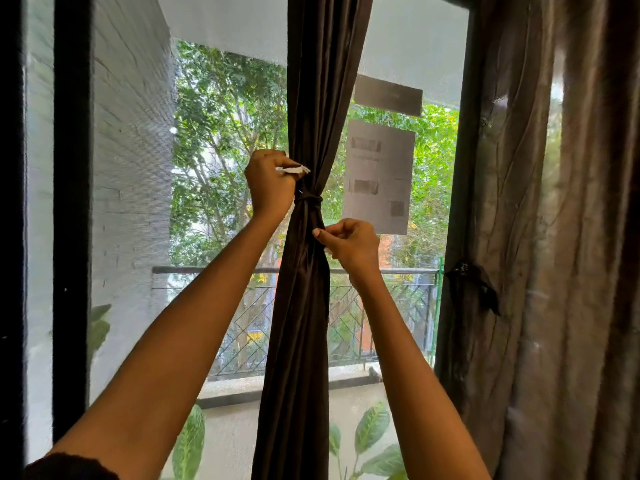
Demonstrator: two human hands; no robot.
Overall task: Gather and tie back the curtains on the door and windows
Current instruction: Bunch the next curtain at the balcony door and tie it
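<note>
Brown curtain [300, 323], right hand [349, 242] pinching below tie [309, 199], left hand [268, 181] pinching scrap [296, 170] above

Landmark: paper sheet [379, 181], taped flat on the glass.
Above it: smaller grey strip [388, 95], also on the glass.
Far left of it: black window frame [71, 202], upright.
Left of it, outside: grey brick wall [131, 168], then green trees [225, 133].
Below it: balcony railing [408, 271], metal lattice under the rail; lower still, broad-leaved plants [372, 427].
Light: soft daylight from outside; room side dim.
</note>
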